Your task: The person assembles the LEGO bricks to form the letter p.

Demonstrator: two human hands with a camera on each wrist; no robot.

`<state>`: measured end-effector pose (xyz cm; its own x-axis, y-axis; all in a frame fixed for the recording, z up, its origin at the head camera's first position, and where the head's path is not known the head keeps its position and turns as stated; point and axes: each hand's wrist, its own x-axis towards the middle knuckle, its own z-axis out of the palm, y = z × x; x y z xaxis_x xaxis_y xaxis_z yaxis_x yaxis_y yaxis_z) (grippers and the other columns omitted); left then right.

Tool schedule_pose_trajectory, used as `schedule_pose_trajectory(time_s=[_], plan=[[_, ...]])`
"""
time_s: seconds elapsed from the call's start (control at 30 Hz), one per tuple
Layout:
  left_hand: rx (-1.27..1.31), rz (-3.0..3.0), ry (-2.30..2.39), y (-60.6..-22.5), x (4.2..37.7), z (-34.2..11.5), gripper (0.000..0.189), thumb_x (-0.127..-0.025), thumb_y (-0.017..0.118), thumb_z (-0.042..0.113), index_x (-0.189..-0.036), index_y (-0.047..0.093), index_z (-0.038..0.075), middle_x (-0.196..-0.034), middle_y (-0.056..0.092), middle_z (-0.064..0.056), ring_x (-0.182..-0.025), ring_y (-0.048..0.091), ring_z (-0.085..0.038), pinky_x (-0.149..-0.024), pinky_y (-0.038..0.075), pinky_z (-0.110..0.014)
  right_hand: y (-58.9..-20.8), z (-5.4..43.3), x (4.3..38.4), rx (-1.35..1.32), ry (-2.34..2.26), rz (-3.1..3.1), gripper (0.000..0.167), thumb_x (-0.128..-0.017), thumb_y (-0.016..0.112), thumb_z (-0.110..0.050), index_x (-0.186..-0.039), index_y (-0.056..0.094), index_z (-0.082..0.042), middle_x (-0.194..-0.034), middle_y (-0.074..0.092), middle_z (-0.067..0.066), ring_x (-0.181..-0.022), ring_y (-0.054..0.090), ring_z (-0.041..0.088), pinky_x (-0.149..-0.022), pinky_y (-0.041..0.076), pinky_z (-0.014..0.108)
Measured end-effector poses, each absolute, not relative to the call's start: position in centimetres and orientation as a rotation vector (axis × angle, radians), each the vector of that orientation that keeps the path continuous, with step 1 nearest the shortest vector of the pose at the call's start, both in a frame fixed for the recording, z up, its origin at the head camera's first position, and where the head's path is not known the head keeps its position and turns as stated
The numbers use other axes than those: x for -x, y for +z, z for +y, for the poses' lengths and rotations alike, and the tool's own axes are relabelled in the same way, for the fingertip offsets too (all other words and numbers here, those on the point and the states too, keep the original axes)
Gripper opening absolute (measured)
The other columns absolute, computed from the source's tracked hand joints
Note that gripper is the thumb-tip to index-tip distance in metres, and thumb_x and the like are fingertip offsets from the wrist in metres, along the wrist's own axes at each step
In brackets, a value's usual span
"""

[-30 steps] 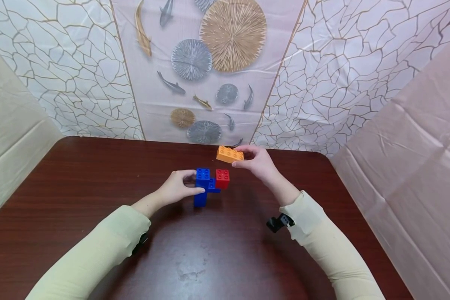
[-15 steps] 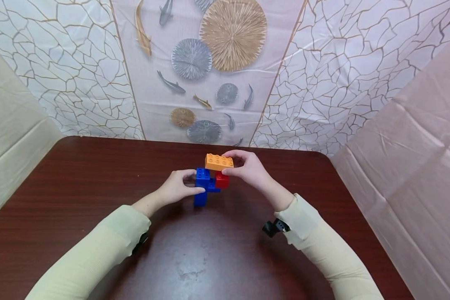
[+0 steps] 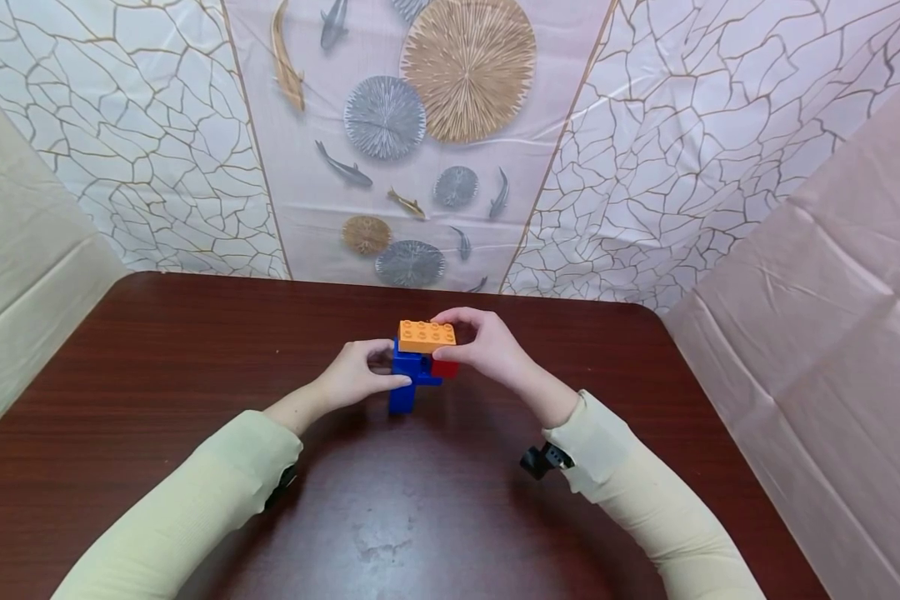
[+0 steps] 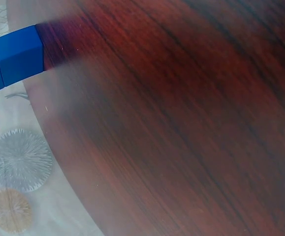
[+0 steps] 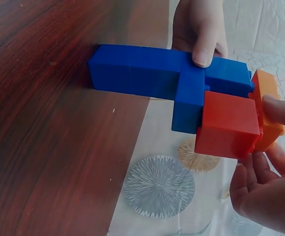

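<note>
A blue toy-brick tower (image 3: 402, 392) stands upright on the table, with a blue side piece (image 5: 189, 101) jutting out to the right. On that side piece sits a red brick (image 5: 228, 123). My left hand (image 3: 352, 373) grips the tower near its upper part, thumb on the front face. An orange brick (image 3: 426, 335) with two rows of studs lies across the tops of the blue tower and the red brick, right at their studs. My right hand (image 3: 487, 346) pinches its right end between thumb and fingers. In the left wrist view only the tower's lower blue bricks (image 4: 19, 54) show.
The dark wooden table (image 3: 390, 517) spreads all round the tower, its back edge just behind the hands. A patterned cloth (image 3: 420, 208) hangs beyond that edge, with plain cloth walls on both sides. A black wrist device (image 3: 546, 460) hangs under the right sleeve.
My right hand has brought the orange brick left and down, from beyond the red brick to the top of the blue and red bricks. The left hand and tower have stayed put.
</note>
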<state>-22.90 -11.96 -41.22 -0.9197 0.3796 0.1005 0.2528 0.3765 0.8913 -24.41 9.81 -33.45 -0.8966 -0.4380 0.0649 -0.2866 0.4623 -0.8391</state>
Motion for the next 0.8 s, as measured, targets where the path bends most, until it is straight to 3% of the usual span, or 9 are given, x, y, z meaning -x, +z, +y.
schedule_pose_trajectory(time_s=[0.27, 0.47, 0.67, 0.8], plan=[[-0.574, 2.505, 1.586, -41.01, 22.75, -11.94, 0.044, -0.081, 0.074, 0.023, -0.118, 0.060, 0.004, -0.108, 0.069, -0.013, -0.098, 0.066, -0.022, -0.090, 0.052, -0.039, -33.48, 9.66, 24.15, 0.682, -1.351, 2.572, 0.040, -0.075, 0.077, -0.007, -0.113, 0.063, -0.003, -0.109, 0.065, 0.015, -0.085, 0.058, 0.020, -0.072, 0.051, 0.024], [-0.556, 2.514, 1.582, -40.99, 22.87, -11.99, 0.042, -0.080, 0.074, 0.021, -0.117, 0.061, 0.005, -0.107, 0.069, -0.011, -0.097, 0.067, -0.021, -0.090, 0.052, -0.038, -33.59, 9.58, 24.23, 0.773, -1.268, 2.607, 0.041, -0.075, 0.077, -0.007, -0.113, 0.060, -0.003, -0.112, 0.063, 0.014, -0.092, 0.060, 0.023, -0.084, 0.052, 0.032], [-0.567, 2.507, 1.594, -41.01, 22.77, -11.93, 0.043, -0.080, 0.074, 0.022, -0.117, 0.060, 0.004, -0.106, 0.069, -0.013, -0.096, 0.067, -0.021, -0.088, 0.053, -0.038, -33.55, 9.63, 24.03, 0.849, -1.216, 2.590, 0.049, -0.077, 0.076, -0.007, -0.119, 0.052, -0.003, -0.115, 0.059, 0.013, -0.093, 0.058, 0.023, -0.081, 0.054, 0.034], [-0.571, 2.500, 1.606, -41.01, 22.79, -11.82, 0.043, -0.079, 0.075, 0.021, -0.116, 0.061, 0.003, -0.106, 0.069, -0.014, -0.096, 0.067, -0.022, -0.088, 0.053, -0.037, -33.54, 9.44, 23.89, 0.901, -1.226, 2.605, 0.052, -0.078, 0.076, -0.012, -0.122, 0.050, -0.003, -0.117, 0.058, 0.013, -0.097, 0.058, 0.023, -0.086, 0.052, 0.036]])
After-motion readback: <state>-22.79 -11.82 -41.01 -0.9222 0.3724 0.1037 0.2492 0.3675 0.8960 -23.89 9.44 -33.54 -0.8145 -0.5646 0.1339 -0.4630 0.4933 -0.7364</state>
